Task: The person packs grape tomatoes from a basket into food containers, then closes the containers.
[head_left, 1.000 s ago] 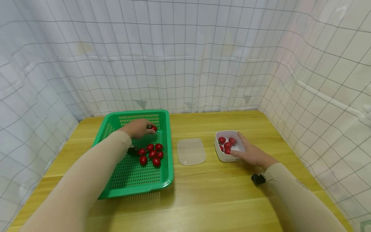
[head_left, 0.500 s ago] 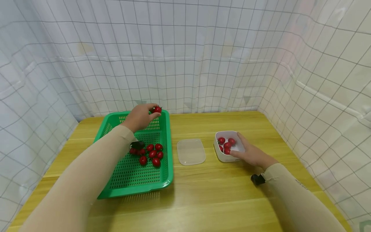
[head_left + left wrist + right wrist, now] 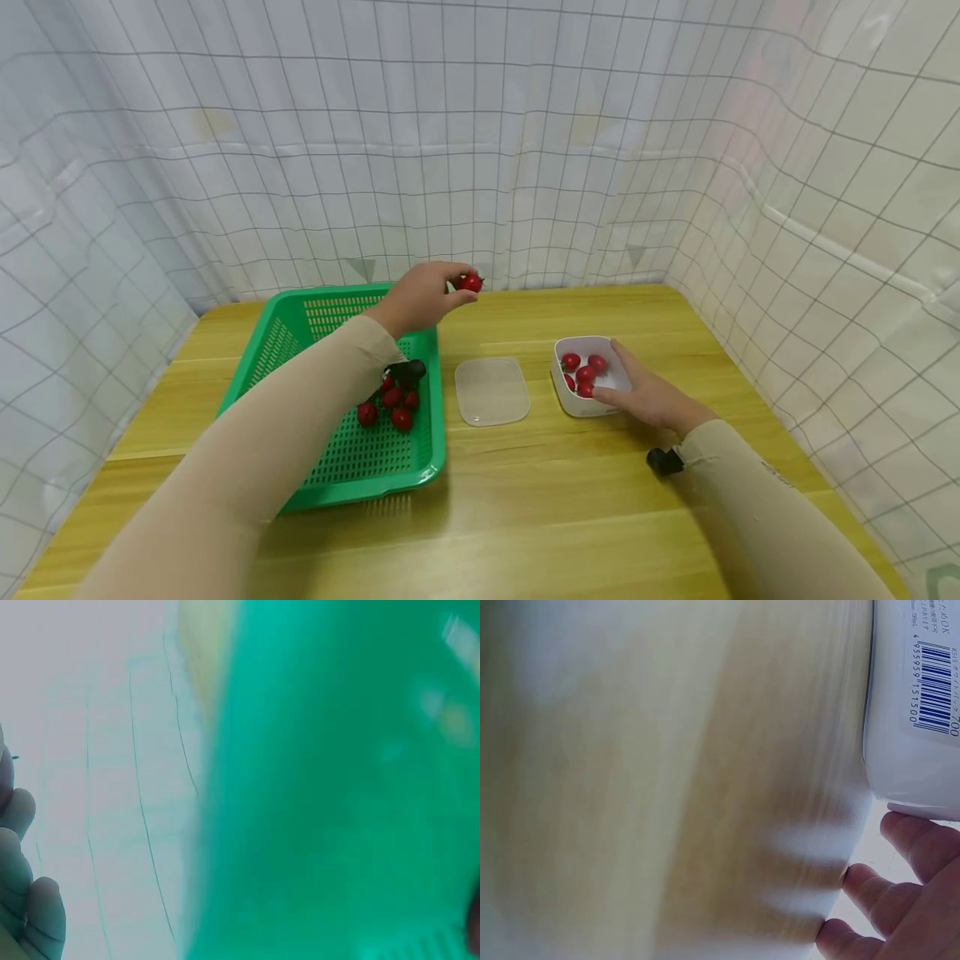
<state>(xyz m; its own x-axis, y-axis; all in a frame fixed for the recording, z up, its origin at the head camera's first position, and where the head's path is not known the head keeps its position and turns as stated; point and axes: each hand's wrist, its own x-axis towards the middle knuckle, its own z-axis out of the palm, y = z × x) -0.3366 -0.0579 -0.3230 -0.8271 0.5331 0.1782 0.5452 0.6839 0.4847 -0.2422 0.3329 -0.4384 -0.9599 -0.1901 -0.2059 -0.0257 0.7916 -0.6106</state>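
Note:
My left hand [image 3: 420,296] pinches a red cherry tomato [image 3: 471,283] with a green stem, held in the air past the right rim of the green basket [image 3: 439,450]. Several more cherry tomatoes [image 3: 402,418] lie in that basket, some hidden behind the left wrist. At the right, my right hand [image 3: 652,396] grips a small white container [image 3: 581,407] by its near right side, thumb over the rim. Inside it sit several cherry tomatoes [image 3: 585,374]. The right wrist view shows the container's wall with a barcode label [image 3: 934,686] and the fingertips by its base.
A translucent square lid [image 3: 492,392] lies flat on the wooden table [image 3: 510,517] between basket and container. Grid-patterned white curtains [image 3: 480,142] stand behind the table and along both sides. A black strap piece [image 3: 664,461] sits at the right wrist.
My left hand has lifted the cherry tomato out of the basket and carried it right, over the rim. The right hand and container have stayed nearly still.

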